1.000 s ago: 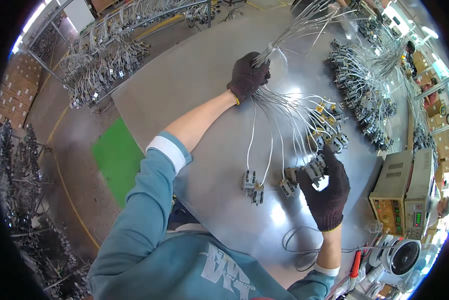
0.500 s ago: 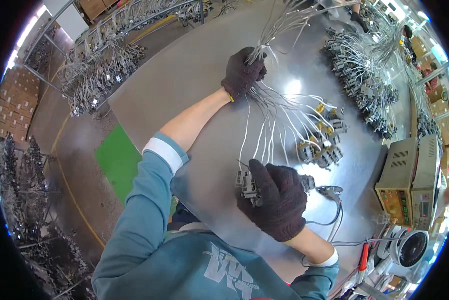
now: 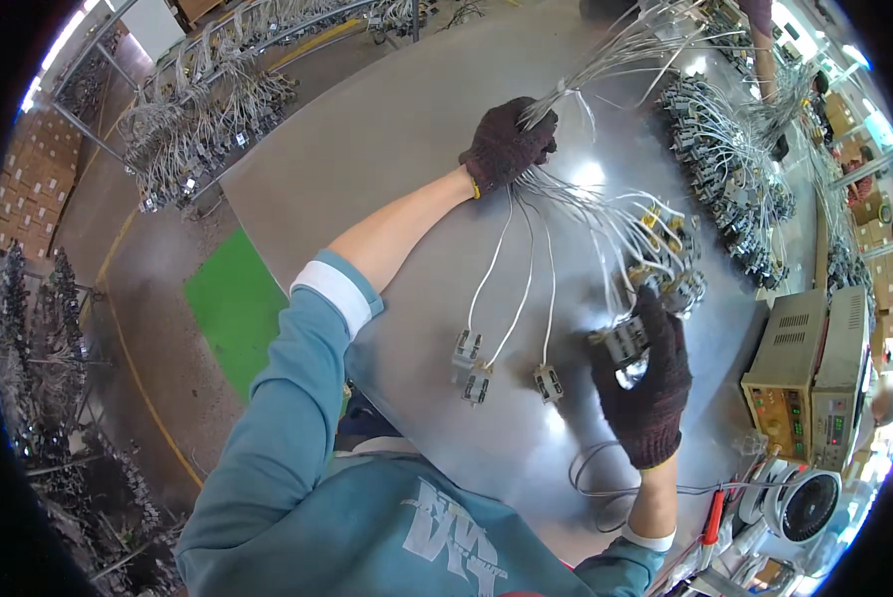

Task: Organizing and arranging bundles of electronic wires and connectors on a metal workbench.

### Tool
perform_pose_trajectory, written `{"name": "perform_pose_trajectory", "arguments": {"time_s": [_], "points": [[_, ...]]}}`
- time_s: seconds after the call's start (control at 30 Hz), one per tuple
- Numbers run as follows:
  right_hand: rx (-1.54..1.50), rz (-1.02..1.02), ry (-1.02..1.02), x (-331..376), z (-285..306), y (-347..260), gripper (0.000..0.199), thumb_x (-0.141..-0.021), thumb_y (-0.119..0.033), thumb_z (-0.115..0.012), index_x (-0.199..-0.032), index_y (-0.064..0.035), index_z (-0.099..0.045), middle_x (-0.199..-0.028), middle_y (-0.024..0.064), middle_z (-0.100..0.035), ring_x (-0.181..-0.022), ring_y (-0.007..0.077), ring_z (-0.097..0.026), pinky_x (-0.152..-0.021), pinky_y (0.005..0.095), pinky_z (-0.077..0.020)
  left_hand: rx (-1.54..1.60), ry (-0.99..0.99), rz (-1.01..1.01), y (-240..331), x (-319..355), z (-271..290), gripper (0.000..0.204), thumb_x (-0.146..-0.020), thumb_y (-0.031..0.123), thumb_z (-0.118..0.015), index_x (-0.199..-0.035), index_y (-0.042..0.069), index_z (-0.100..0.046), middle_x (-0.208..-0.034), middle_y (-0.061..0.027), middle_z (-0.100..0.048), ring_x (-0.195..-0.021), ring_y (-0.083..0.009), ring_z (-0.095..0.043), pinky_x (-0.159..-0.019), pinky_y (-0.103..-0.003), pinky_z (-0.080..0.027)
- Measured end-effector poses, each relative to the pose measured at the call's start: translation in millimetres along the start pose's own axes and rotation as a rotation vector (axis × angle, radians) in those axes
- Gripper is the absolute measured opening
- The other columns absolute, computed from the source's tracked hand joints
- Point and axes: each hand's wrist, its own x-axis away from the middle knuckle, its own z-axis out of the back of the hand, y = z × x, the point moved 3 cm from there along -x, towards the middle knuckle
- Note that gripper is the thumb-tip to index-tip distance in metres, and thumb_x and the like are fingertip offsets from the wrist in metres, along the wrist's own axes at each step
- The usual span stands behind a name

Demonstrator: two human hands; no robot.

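Left hand [image 3: 507, 142] fingers clench the wire bundle [image 3: 566, 189]; right hand [image 3: 645, 383] fingers wrap one connector [image 3: 625, 343].

Shiny metal table [image 3: 367, 149] — concrete floor [image 3: 138, 289].

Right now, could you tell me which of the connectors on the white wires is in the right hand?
The grey connector at the right hand; three others lie loose on the table.

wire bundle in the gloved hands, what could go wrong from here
1. The left hand grips many white wires in one bunch while their connectors fan out loose on the metal table; the strands could tangle or cross.
2. The right hand holds one connector close to a crowded cluster; pulling it may snag neighbours.
3. A loose cable loop by the right wrist could catch.
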Motion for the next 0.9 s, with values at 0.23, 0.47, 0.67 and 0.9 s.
{"name": "perform_pose_trajectory", "arguments": {"time_s": [0.23,0.47,0.67,0.9], "points": [[0.295,0.084,-0.120,7.9,-17.1,-7.7,0.059,-0.082,-0.020,-0.082,-0.139,-0.0167,-0.064,-0.135,0.0169,-0.059,-0.120,0.0370,-0.059,-0.103,0.0510,-0.0452,-0.313,-0.054,-0.201,10.9,7.0,-3.2,0.020,-0.097,0.018,-0.070,-0.104,0.000,-0.067,-0.081,-0.0065,-0.072,-0.071,-0.0138,-0.069,-0.067,-0.031,-0.060],[-0.069,-0.031,-0.068,9.8,-17.4,-10.7,0.077,-0.076,-0.024,-0.089,-0.145,-0.0072,-0.058,-0.129,0.0210,-0.060,-0.112,0.0384,-0.063,-0.095,0.0491,-0.0523,-0.172,-0.032,-0.179,2.9,1.7,-1.2,0.019,-0.098,0.019,-0.069,-0.104,0.001,-0.067,-0.082,-0.0052,-0.072,-0.070,-0.0125,-0.068,-0.068,-0.030,-0.059],[-0.031,-0.078,-0.001,3.9,-8.0,5.1,0.054,-0.096,-0.011,-0.073,-0.146,-0.0046,-0.056,-0.113,0.0190,-0.074,-0.095,0.0328,-0.074,-0.084,0.0409,-0.0582,-0.142,-0.028,-0.130,2.1,0.1,-0.9,0.019,-0.098,0.017,-0.067,-0.105,0.000,-0.067,-0.083,-0.0065,-0.071,-0.072,-0.0126,-0.069,-0.066,-0.030,-0.058],[-0.235,-0.337,0.016,6.1,-4.5,18.6,0.044,-0.105,-0.013,-0.060,-0.147,-0.0055,-0.052,-0.102,0.0182,-0.075,-0.089,0.0252,-0.076,-0.078,0.0405,-0.0601,-0.138,-0.045,-0.127,-0.5,0.7,-1.0,0.019,-0.100,0.020,-0.068,-0.104,0.002,-0.067,-0.084,-0.0059,-0.072,-0.074,-0.0133,-0.069,-0.067,-0.031,-0.060]]}}
